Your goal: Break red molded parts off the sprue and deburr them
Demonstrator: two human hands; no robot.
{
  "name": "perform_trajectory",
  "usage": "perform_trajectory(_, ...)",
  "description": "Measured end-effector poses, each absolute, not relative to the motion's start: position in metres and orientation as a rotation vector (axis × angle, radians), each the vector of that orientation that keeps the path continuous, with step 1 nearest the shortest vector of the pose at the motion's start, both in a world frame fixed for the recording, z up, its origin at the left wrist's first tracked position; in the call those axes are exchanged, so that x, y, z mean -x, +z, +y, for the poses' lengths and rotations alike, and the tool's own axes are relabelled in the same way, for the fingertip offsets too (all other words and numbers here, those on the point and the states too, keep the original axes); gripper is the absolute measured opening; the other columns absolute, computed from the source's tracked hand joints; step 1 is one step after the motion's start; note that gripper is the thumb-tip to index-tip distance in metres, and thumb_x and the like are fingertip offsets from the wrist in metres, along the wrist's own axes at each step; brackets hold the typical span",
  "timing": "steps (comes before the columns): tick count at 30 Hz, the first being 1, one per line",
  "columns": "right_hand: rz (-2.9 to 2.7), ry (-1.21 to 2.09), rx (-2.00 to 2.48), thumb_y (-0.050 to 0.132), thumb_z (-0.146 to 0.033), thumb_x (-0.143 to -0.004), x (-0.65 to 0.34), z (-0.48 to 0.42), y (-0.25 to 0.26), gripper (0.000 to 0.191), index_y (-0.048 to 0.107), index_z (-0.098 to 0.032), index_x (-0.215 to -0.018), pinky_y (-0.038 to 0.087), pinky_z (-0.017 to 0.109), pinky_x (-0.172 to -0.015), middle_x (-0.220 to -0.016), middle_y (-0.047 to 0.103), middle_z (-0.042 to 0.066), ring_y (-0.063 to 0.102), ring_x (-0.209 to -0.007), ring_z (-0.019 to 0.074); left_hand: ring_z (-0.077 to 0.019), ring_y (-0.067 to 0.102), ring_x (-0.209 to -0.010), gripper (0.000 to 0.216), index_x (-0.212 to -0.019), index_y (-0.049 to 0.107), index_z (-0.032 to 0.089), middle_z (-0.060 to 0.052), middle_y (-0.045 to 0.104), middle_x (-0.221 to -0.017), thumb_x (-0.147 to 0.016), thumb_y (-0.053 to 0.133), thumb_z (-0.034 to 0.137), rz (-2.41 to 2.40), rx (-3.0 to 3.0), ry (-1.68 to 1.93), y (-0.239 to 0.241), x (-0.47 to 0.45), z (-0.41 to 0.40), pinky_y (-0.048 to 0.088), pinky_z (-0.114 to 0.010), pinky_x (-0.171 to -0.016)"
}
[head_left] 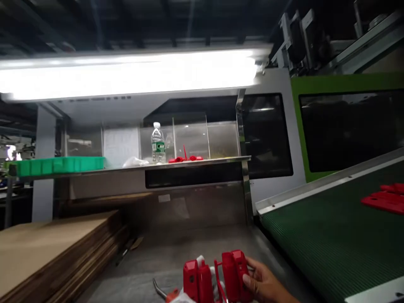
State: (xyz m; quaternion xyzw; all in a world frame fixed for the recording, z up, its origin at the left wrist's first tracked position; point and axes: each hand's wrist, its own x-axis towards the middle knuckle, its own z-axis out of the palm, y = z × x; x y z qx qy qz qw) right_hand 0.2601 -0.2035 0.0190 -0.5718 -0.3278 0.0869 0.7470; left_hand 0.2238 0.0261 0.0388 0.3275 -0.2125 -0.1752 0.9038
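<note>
Steel workbench (pixel 164 252) under a bright lamp: stacked cardboard sheets (pixel 47 248) near left, water bottle (pixel 158 143) on the far shelf. Near centre, red moulded plastic parts (pixel 217 275) gripped by the right hand (pixel 263 284), fingers (pixel 249 280) curled against their right side. Left hand's state cannot be told. Green conveyor belt (pixel 322 240) at right.

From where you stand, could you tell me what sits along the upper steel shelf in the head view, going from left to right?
Green tray → crumpled clear plastic → water bottle → red plastic scraps in front of a clear acrylic panel.
</note>
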Motion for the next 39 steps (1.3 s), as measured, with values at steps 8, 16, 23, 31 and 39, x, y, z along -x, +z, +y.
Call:
perform_trajectory(8,-0.484,0.299,1.175,0.066,-0.036,-0.094,-0.235,-0.227,0.020,0.048,0.048,-0.024,-0.137,0.052,0.029,-0.070,-0.104,0.071,0.009,0.070,-0.088,0.0196,-0.0437,0.066,-0.107,0.059,-0.132,0.059,0.013,-0.021,0.067,-0.124,-0.073,0.055,0.008,-0.048,-0.634,-0.360,0.034,-0.198,0.020,0.052,-0.062,-0.087)
perform_trajectory(16,-0.318,0.341,1.067,0.061,-0.035,-0.098,-0.217,-0.214,0.032,0.041,0.051,-0.022,-0.136,0.050,0.022,-0.067,-0.104,0.072,0.008,0.069,-0.087,0.0150,-0.0369,0.074,-0.086,0.039,-0.124,0.063,0.009,-0.019,0.074,-0.109,-0.095,0.054,0.033,0.099,-0.705,-0.347,0.046,-0.203,0.018,0.063,-0.052,-0.067)
perform_trajectory(23,-0.295,0.395,1.035,0.058,-0.036,-0.100,-0.214,-0.212,0.039,0.035,0.055,-0.018,-0.130,0.055,0.024,-0.071,-0.107,0.071,0.009,0.069,-0.081,0.0137,-0.0325,0.075,-0.074,0.041,-0.112,0.067,0.007,-0.020,0.076,-0.097,-0.096,0.052,0.041,0.143,-0.735,-0.319,0.046,-0.204,0.020,0.062,-0.040,-0.051)
perform_trajectory(31,-0.323,0.396,1.057,0.060,-0.036,-0.098,-0.216,-0.215,0.036,0.035,0.054,-0.017,-0.127,0.054,0.025,-0.070,-0.106,0.071,0.010,0.070,-0.086,0.0170,-0.0364,0.074,-0.076,0.039,-0.115,0.064,0.008,-0.021,0.076,-0.096,-0.097,0.049,0.039,0.145,-0.792,-0.322,0.049,-0.204,0.019,0.062,-0.042,-0.051)
perform_trajectory(39,-0.440,0.366,1.250,0.058,-0.042,-0.098,-0.218,-0.218,0.037,0.041,0.049,-0.022,-0.132,0.056,0.035,-0.076,-0.107,0.072,0.010,0.071,-0.089,0.0217,-0.0300,0.073,-0.070,0.028,-0.109,0.064,0.008,-0.017,0.075,-0.089,-0.090,0.062,0.028,0.247,-0.849,-0.269,0.045,-0.204,0.015,0.062,-0.041,-0.052)
